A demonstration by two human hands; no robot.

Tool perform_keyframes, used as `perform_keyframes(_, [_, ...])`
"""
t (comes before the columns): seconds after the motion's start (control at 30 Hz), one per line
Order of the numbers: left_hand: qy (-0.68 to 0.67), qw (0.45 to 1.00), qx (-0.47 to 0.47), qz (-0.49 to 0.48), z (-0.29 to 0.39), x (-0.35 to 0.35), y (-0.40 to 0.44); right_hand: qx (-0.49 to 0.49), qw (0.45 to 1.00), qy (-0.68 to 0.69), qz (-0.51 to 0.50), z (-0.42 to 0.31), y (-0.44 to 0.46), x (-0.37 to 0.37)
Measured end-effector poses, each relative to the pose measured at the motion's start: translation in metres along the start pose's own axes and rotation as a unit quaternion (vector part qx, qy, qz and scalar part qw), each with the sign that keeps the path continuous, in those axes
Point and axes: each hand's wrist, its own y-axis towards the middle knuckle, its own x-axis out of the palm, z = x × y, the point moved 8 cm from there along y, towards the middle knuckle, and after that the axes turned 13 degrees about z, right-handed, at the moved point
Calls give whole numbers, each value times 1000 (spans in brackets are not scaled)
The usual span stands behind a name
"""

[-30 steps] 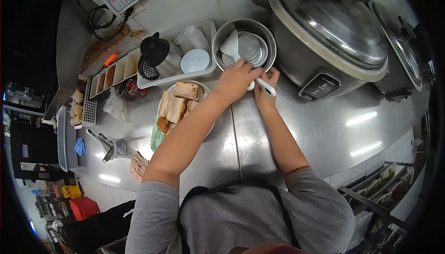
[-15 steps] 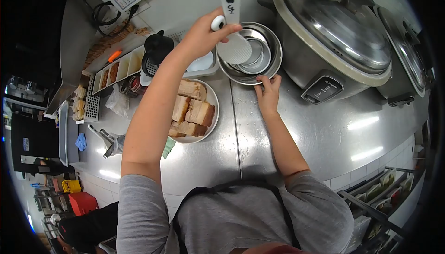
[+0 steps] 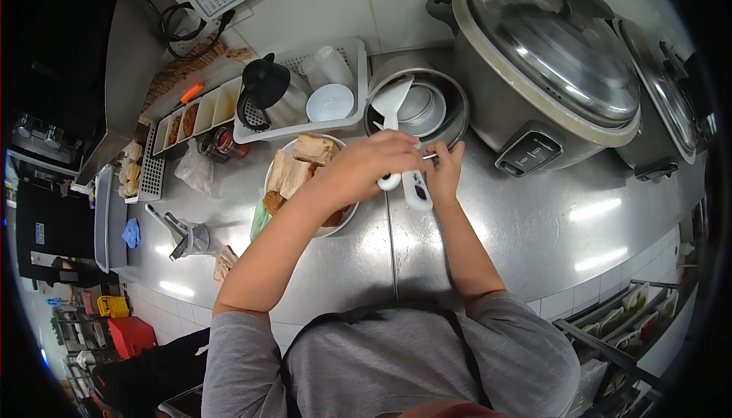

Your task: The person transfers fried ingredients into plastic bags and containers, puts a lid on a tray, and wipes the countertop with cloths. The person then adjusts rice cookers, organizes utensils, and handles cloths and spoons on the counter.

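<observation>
My left hand point(image 3: 381, 160) is closed around the handles of white rice paddles point(image 3: 393, 101), over the near rim of a steel bowl point(image 3: 463, 105). One broad paddle blade lies over the bowl's opening. Inside the bowl sit smaller round metal containers point(image 3: 427, 117). At the near right edge of the bowl, my right hand point(image 3: 445, 170) pinches the rim, and the bowl looks slightly tilted. Partly behind my left forearm, a white plate point(image 3: 347, 221) holds several chunks of cooked meat point(image 3: 314, 149).
A large rice cooker point(image 3: 534, 59) stands to the right of the bowl. On the left are a white basket point(image 3: 358, 59) with a black-lidded jug point(image 3: 267, 86) and cups, a topping tray point(image 3: 202, 117), and tongs point(image 3: 174, 235) by a clear container. A co-worker point(image 3: 149, 368) is at lower left.
My left hand has lowered the paddles from above the bowl, their handles swinging from upward to toward me. My right hand stays at the rim, and the bowl's near side looks raised.
</observation>
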Motion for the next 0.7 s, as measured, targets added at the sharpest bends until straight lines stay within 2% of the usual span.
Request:
perform_keyframes(0.13, [23, 1000, 11, -3, 1, 4, -3, 0, 1000, 16, -3, 2, 0, 2])
perform_keyframes(0.2, [23, 998, 18, 59, -18, 1, 6, -12, 1000, 19, 11, -13, 4, -1])
perform_keyframes(0.23, [0, 995, -2, 96, -31, -3, 14, -22, 999, 20, 29, -20, 6, -1])
perform_keyframes(0.27, [-21, 991, -23, 133, -44, -8, 23, -5, 1000, 29, 4, -16, 6, 5])
perform_keyframes(0.33, [40, 971, -110, 208, -73, -19, 41, -21, 999, 33, 4, -26, 12, 9])
perform_keyframes(0.4, [32, 943, -124, 306, -96, -30, 53, -34, 999, 38, 10, -36, 21, 14])
perform_keyframes(0.5, [3, 910, -184, 371, -133, -22, 56, -62, 998, 28, -8, -53, 44, 24])
perform_keyframes(0.53, [6, 908, -188, 375, -130, -27, 52, -65, 997, 32, 0, -49, 53, 29])
perform_keyframes(0.6, [40, 924, -218, 312, -120, -32, 43, -116, 993, -3, 4, -50, 69, 34])
perform_keyframes(0.63, [84, 923, -168, 337, -107, -41, 33, -101, 995, 13, 2, -48, 74, 35])
perform_keyframes(0.7, [49, 929, -185, 315, -94, -56, 1, -85, 996, 20, -3, -51, 82, 38])
